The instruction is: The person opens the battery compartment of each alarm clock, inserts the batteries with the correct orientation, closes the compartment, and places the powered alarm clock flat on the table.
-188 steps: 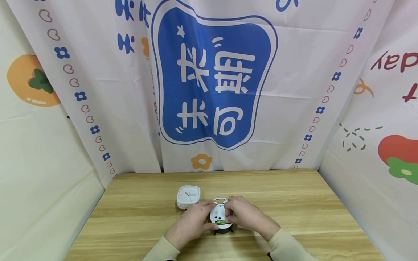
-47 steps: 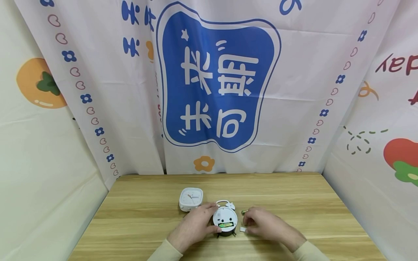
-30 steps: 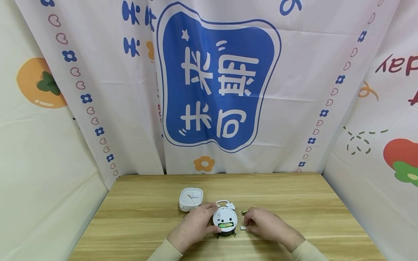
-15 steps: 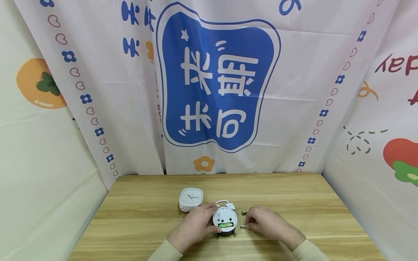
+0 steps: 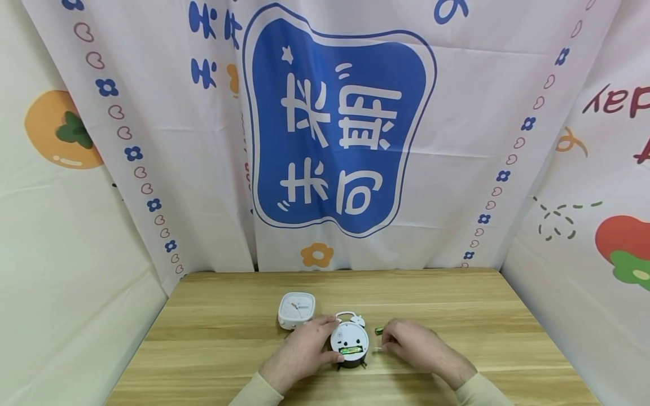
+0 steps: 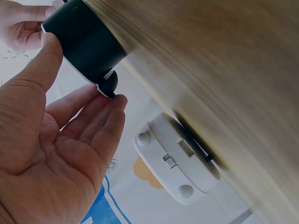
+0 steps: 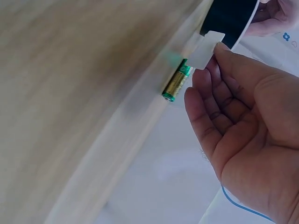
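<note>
White cover (image 7: 205, 50) in right grip (image 7: 254, 126)

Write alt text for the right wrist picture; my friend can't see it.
A right hand pinches a thin white piece, with a green-and-gold battery lying just behind it on a wooden table. At the top right, part of the left hand shows beside a dark, white-rimmed alarm clock.
</note>
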{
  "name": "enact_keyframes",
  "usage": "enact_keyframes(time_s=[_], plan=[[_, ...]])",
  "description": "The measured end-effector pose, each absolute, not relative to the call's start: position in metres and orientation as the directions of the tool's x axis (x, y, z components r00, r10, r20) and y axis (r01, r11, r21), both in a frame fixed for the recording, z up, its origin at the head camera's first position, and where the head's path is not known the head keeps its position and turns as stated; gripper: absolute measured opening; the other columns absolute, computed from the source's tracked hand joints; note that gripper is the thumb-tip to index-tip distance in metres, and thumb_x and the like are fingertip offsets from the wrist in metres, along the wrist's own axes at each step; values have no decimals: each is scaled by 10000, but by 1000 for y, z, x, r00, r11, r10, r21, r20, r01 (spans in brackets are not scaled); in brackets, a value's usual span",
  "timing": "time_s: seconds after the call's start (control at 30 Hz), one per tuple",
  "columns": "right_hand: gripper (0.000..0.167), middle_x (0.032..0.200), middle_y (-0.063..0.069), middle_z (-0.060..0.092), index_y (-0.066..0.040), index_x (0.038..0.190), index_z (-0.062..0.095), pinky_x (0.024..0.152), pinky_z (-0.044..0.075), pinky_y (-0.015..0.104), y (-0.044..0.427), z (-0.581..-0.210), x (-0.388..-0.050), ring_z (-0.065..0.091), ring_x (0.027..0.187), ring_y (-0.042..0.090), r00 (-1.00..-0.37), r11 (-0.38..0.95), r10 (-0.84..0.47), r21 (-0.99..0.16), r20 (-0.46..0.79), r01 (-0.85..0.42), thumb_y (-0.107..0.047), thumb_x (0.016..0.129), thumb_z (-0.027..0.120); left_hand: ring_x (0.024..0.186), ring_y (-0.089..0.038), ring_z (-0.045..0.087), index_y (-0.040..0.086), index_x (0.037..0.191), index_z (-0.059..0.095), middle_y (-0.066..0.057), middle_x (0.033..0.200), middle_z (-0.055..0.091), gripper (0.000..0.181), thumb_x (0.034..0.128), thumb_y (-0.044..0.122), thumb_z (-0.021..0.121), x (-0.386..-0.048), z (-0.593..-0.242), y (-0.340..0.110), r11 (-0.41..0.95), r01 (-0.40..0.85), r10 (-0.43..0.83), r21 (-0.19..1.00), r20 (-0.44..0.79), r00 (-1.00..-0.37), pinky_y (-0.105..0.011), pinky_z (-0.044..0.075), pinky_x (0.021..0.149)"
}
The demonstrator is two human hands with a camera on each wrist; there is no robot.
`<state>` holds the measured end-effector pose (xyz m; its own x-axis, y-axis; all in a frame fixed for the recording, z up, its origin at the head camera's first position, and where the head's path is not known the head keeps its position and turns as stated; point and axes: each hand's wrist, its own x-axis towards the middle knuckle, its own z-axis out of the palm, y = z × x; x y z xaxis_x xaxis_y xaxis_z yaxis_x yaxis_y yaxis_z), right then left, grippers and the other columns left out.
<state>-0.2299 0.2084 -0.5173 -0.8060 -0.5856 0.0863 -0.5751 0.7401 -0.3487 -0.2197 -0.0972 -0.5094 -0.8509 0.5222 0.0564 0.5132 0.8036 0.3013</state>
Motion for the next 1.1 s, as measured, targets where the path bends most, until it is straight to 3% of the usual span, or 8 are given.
enact_keyframes(time_s=[0.67, 0.9, 1.1], plan=[[152, 936, -125, 761, -217, 954, 787, 729, 615, 246, 196, -496, -231, 618, 845, -48, -783, 721, -589, -307, 201, -622, -145, 1041, 889, 1482, -352, 728, 9, 1543, 733, -153, 1609, 748, 763, 975, 461, 968, -219, -509, -93, 809, 509, 505, 292, 96, -858, -521, 630, 1258], [159, 924, -148, 754, -225, 943, 789, 773, 649, 262, 185, -496, -230, 652, 870, -41, -764, 715, -596, -269, 248, -645, -152, 1034, 897, 1420, -348, 771, 31, 1480, 775, -171, 1559, 780, 736, 948, 497, 979, -221, -512, -91, 823, 500, 487, 270, 120, -865, -508, 665, 1205], [158, 941, -137, 768, -224, 959, 793, 808, 668, 287, 175, -495, -229, 696, 909, 9, -747, 708, -604, -243, 278, -663, -132, 1027, 902, 1452, -374, 758, -13, 1503, 748, -218, 1600, 747, 740, 980, 462, 967, -219, -510, -94, 810, 525, 508, 261, 135, -851, -523, 653, 1230]])
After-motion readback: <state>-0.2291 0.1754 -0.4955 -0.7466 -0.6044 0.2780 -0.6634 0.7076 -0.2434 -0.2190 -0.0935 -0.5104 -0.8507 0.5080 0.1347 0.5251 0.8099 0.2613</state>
